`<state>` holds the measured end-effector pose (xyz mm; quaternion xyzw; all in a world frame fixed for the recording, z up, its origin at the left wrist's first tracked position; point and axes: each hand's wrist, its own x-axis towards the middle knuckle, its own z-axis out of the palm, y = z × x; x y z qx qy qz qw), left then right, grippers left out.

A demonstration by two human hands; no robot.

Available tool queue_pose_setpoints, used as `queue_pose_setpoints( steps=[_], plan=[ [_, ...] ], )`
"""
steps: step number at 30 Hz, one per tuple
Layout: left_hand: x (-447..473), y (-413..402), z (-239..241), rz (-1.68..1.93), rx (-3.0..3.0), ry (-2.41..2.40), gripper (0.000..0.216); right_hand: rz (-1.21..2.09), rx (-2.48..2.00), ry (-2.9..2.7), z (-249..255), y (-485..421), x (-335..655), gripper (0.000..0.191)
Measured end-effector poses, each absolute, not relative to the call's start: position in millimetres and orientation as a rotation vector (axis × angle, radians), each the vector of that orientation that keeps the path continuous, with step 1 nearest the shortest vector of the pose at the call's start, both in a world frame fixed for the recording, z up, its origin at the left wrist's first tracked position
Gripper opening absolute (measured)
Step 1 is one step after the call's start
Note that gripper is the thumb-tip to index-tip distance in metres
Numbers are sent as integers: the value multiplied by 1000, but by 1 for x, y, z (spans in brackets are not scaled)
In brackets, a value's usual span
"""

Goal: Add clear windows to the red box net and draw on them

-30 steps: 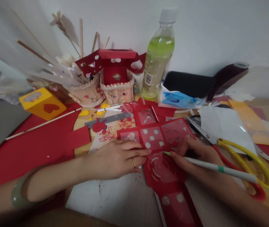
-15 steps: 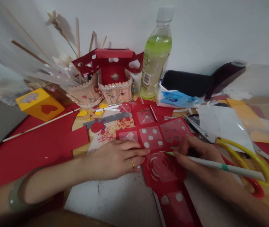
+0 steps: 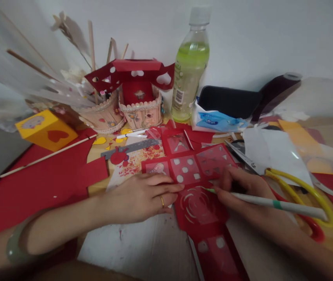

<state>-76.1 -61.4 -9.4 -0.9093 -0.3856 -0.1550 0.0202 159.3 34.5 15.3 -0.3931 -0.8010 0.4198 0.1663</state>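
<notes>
My left hand lies flat with fingers stretched out, pressing on the left edge of a cross-shaped red paper sheet cut with small shapes. A ring sits on one finger. My right hand pinches a white craft knife with a green band, its tip resting on the red sheet's square with curved cuts. A white board lies under the sheet.
Yellow and red handled scissors lie right of my right hand. Behind stand a green drink bottle, two stick holders with a red paper box, a tissue pack, a yellow cube and red paper.
The view has shifted slightly upward. Both hands stay almost in place, with the knife tip still on the curved-cut square.
</notes>
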Motion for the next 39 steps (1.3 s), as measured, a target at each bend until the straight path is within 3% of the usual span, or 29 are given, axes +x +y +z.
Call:
queue_pose_setpoints(
  steps=[28,39],
  plan=[
    [-77,-61,-8,-430,-2836,-1180,30,1172,-1128,-2297,19,36,159,22],
    [-76,-61,-10,-497,-2802,-1204,34,1158,-1145,-2066,23,30,167,36]
  ],
)
